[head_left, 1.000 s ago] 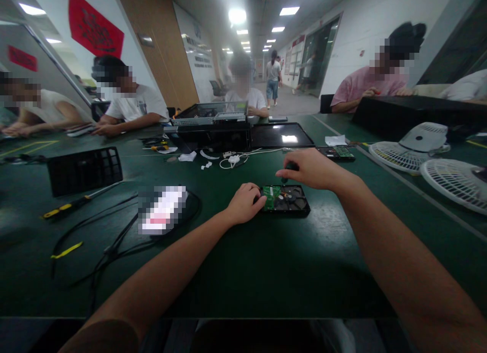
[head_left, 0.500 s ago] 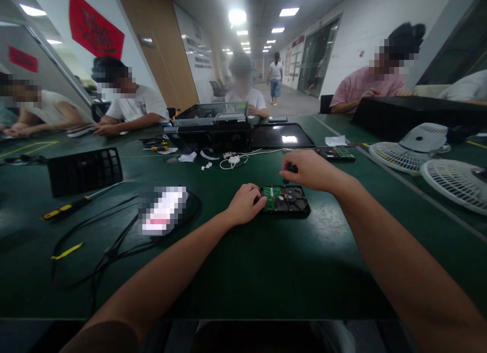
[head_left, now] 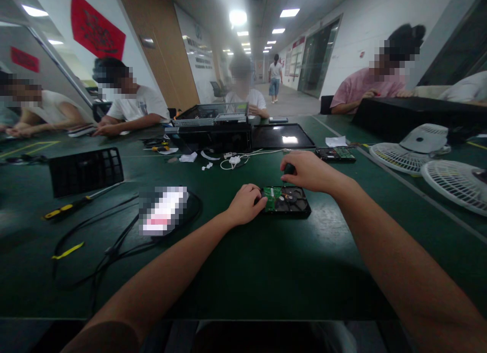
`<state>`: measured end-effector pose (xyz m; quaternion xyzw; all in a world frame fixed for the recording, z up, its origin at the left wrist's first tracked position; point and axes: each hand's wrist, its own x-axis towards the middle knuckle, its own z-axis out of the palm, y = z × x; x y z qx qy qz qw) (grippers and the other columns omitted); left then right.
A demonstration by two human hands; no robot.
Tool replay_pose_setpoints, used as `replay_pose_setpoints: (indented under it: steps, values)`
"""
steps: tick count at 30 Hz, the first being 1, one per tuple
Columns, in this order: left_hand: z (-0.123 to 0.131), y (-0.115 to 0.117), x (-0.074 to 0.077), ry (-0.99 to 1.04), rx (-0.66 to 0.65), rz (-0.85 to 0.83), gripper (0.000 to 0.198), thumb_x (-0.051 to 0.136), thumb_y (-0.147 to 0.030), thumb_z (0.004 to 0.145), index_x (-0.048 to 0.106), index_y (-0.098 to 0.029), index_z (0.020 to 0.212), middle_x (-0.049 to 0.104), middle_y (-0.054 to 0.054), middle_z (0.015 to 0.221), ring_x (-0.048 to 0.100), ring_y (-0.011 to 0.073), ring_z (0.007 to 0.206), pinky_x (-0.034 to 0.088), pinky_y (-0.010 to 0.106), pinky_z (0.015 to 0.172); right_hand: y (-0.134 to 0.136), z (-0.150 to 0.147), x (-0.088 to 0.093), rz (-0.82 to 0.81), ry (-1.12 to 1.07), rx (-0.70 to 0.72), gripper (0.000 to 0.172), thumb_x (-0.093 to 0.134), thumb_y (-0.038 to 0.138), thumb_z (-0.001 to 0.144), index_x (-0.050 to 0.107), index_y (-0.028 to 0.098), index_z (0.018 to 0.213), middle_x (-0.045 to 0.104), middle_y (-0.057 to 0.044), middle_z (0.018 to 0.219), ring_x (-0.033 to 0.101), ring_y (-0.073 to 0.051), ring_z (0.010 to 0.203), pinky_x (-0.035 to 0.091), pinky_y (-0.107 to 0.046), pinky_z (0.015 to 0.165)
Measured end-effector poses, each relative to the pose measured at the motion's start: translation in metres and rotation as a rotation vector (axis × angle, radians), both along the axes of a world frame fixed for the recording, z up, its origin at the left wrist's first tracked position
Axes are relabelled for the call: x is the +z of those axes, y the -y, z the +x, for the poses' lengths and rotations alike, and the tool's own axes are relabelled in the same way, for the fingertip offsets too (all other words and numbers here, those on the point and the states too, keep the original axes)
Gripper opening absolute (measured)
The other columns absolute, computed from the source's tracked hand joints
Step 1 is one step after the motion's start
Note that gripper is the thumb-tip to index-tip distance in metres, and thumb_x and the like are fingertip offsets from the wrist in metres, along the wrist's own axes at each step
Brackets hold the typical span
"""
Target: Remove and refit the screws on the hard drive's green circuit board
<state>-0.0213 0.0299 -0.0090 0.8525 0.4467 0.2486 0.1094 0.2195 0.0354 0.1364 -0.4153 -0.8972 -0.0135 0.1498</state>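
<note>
A hard disk drive (head_left: 292, 203) lies flat on the green table, its green circuit board showing on the left part. My left hand (head_left: 247, 203) grips the drive's left end, the thumb along the near side and the fingers over the far side. Above the drive's far edge, my right hand (head_left: 304, 171) is closed around a screwdriver (head_left: 289, 169) with a dark green handle. Its thin shaft points down to the board's edge; the exact spot the tip meets is too small to make out.
Left lie a yellow-and-black screwdriver (head_left: 68, 209), black cables (head_left: 114, 251), a blurred-out bright object (head_left: 163, 211) and a black plastic panel (head_left: 87, 171). Farther back are a computer case (head_left: 213, 135), a second circuit-board unit (head_left: 337, 154) and white fan parts (head_left: 403, 150). Several people sit around.
The screwdriver is more upright, and its shaft now shows below my right hand. My left hand and the drive have stayed in place. A person walks in the corridor behind.
</note>
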Motion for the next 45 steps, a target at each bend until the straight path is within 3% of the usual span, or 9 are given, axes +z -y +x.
replay_pose_setpoints:
  steps: [11,23,30,34,37,45]
  values:
    - [0.0,0.0025,0.0044,-0.001,0.005,-0.026,0.026,0.056,-0.043,0.103,0.064,-0.022,0.089,0.065,0.01,0.12,0.058,0.0292,0.117,0.05,0.049,0.104,-0.0001,0.0057,-0.0004,-0.03,0.005,0.025,0.018,0.061,0.015,0.085,0.068,0.018,0.101,0.071,-0.013,0.106,0.065,-0.028,0.096,0.049,-0.043,0.088]
    - [0.0001,0.0018,0.0034,0.009,0.001,-0.02,0.028,0.055,-0.043,0.103,0.062,-0.021,0.087,0.065,0.01,0.119,0.057,0.0292,0.117,0.05,0.049,0.105,-0.0011,0.0053,-0.0026,-0.013,0.057,-0.063,0.013,0.064,0.028,0.095,0.067,0.017,0.1,0.072,-0.014,0.105,0.066,-0.029,0.095,0.048,-0.041,0.083]
    - [-0.0001,-0.0007,-0.0008,0.007,0.0,-0.007,0.029,0.056,-0.044,0.103,0.063,-0.021,0.087,0.065,0.01,0.119,0.057,0.0291,0.117,0.049,0.048,0.106,0.0003,0.0039,-0.0018,-0.109,0.111,-0.14,0.03,0.048,0.039,0.104,0.068,0.016,0.097,0.074,-0.014,0.092,0.067,-0.028,0.084,0.045,-0.039,0.071]
    - [-0.0001,-0.0014,-0.0011,0.003,0.004,-0.01,0.03,0.055,-0.044,0.103,0.062,-0.021,0.086,0.065,0.011,0.12,0.057,0.0293,0.118,0.048,0.049,0.107,0.0012,0.004,-0.0016,-0.111,0.099,-0.077,0.017,0.059,0.025,0.092,0.069,0.014,0.1,0.072,-0.016,0.101,0.067,-0.029,0.092,0.048,-0.04,0.081]
    - [-0.0005,-0.0008,0.0002,-0.001,0.003,-0.03,0.031,0.055,-0.045,0.103,0.062,-0.021,0.086,0.065,0.011,0.121,0.057,0.0292,0.118,0.049,0.049,0.106,0.003,0.0025,-0.0016,-0.108,0.079,-0.035,0.02,0.059,0.015,0.084,0.068,0.014,0.102,0.07,-0.016,0.107,0.065,-0.027,0.097,0.048,-0.039,0.085]
    - [-0.0005,0.001,0.0018,-0.004,0.002,-0.011,0.029,0.055,-0.044,0.104,0.063,-0.021,0.087,0.064,0.011,0.122,0.057,0.029,0.118,0.049,0.048,0.106,0.0025,0.0034,-0.0008,-0.133,0.111,-0.086,0.017,0.057,0.026,0.097,0.065,0.014,0.104,0.072,-0.016,0.105,0.066,-0.029,0.096,0.048,-0.041,0.085]
